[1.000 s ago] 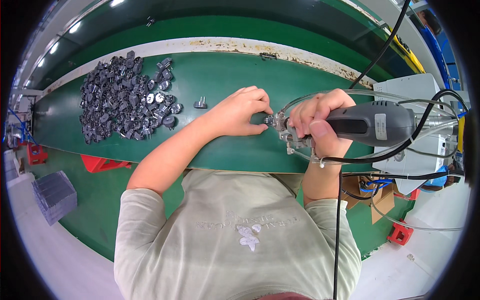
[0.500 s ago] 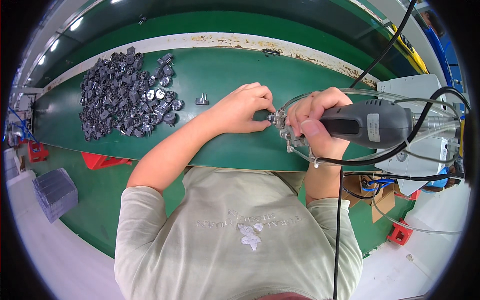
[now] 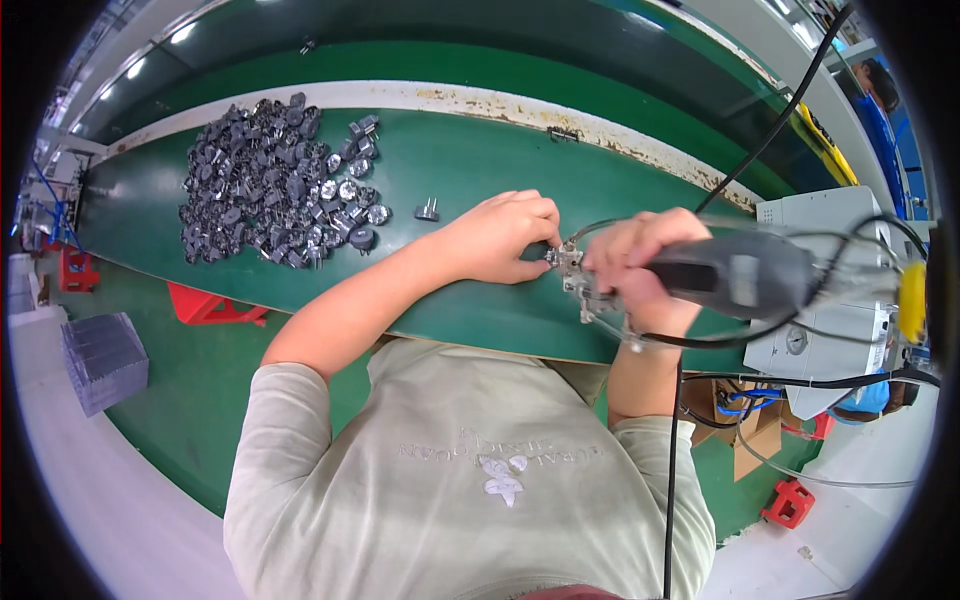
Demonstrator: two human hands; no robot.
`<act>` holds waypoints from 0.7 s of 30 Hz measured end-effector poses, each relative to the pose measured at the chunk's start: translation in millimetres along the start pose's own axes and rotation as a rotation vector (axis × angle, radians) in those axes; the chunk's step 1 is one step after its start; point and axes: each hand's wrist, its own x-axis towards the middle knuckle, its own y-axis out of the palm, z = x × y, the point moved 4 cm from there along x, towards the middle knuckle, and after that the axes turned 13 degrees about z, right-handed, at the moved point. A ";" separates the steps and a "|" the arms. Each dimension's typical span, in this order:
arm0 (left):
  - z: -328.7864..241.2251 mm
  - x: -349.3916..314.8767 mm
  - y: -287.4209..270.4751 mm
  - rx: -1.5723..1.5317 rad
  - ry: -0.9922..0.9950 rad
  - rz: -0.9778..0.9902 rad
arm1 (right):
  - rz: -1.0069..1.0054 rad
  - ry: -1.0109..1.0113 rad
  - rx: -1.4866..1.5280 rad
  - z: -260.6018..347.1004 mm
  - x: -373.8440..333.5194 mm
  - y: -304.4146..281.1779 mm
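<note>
The person wears a pale grey-green short-sleeved T-shirt with a small white flower motif, leaving forearms and both hands bare.

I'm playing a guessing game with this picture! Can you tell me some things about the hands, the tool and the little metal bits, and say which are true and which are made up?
1. The right hand grips a grey corded power tool. True.
2. The heap of small dark metal parts lies by the right hand. False: it lies far out to the person's left on the green belt.
3. The left hand pinches a small silvery metal piece at the tool's tip. True.
4. One single small part sits apart between the heap and the left hand. True.
5. The belt is red. False: it is green.
</note>
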 end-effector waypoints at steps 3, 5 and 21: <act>2.0 -4.0 -23.0 0.077 -0.085 0.168 | -0.097 -0.177 0.135 18.0 2.4 -11.7; 17.1 -3.9 -47.7 0.088 -0.120 0.238 | -0.140 -0.172 0.089 26.4 3.8 -10.5; 1.8 -53.4 -89.9 0.263 -0.494 0.203 | -0.129 -0.061 -0.011 13.1 -3.7 -23.0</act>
